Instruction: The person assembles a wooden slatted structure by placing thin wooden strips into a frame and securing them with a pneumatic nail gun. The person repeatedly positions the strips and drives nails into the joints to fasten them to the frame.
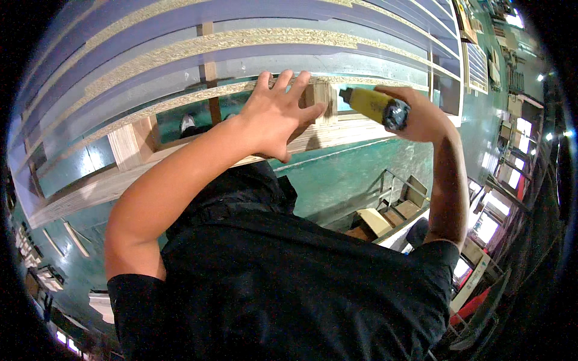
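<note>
My left hand is spread over the near side of a large wooden frame. Its fingertips reach a thin particleboard strip, and one finger points at a short wood block between that strip and the near rail. To the right of the block, my right hand is closed around a yellow tool with a dark narrow tip and a black rounded end. The tip points left toward the block. Its exact kind is not clear, and its lower part is hidden.
Beyond my hands run several long particleboard edges with purplish panels between them. Another wood block joins the strip and rail at left. Below right, a cart-like stand holds wood pieces on the green floor. Sticks lie at left.
</note>
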A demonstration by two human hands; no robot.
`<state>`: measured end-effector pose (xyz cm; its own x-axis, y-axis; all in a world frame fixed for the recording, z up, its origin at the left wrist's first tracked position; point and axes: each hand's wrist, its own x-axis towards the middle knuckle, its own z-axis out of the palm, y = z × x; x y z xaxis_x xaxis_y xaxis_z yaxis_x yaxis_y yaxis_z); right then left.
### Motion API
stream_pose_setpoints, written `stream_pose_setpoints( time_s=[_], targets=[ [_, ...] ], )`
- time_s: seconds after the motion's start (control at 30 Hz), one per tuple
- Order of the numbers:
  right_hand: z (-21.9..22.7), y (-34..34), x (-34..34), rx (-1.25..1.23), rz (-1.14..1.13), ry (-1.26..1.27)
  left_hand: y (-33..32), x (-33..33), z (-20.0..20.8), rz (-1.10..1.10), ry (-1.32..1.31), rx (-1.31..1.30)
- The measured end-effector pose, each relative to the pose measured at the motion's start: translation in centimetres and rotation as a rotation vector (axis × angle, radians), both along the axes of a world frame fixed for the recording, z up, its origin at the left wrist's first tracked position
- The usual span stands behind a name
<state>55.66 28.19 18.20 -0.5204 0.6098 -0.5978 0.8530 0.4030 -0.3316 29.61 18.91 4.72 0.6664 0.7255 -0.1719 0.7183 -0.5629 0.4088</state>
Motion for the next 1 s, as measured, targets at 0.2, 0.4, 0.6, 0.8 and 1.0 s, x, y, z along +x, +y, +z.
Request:
stream_pose_setpoints(
  time_s=[0.2,0.4,0.6,0.8,1.0],
  targets=[
    [0.5,-7.6,1.2,-0.115,-0.295,-0.058,0.7,-1.1,0.9,-0.062,-0.046,-0.080],
    [-5.4,-18.7,3.0,-0.504,-0.457,0.128,-2.4,-8.6,1.8,-0.062,-0.164,0.076],
    [-15.0,-32.3,-7.8,-0.534,-0.966,0.143,-11.9,-28.1,4.0,-0.048,-0.455,0.102],
    [-28.7,-48.7,-18.4,-0.418,-1.502,0.538,-21.7,-47.4,3.3,0.307,-0.374,0.038],
    [-34.8,-60.5,-21.4,-0.522,-1.089,0.038,-25.8,-66.9,2.6,0.650,-0.202,0.222]
  ],
)
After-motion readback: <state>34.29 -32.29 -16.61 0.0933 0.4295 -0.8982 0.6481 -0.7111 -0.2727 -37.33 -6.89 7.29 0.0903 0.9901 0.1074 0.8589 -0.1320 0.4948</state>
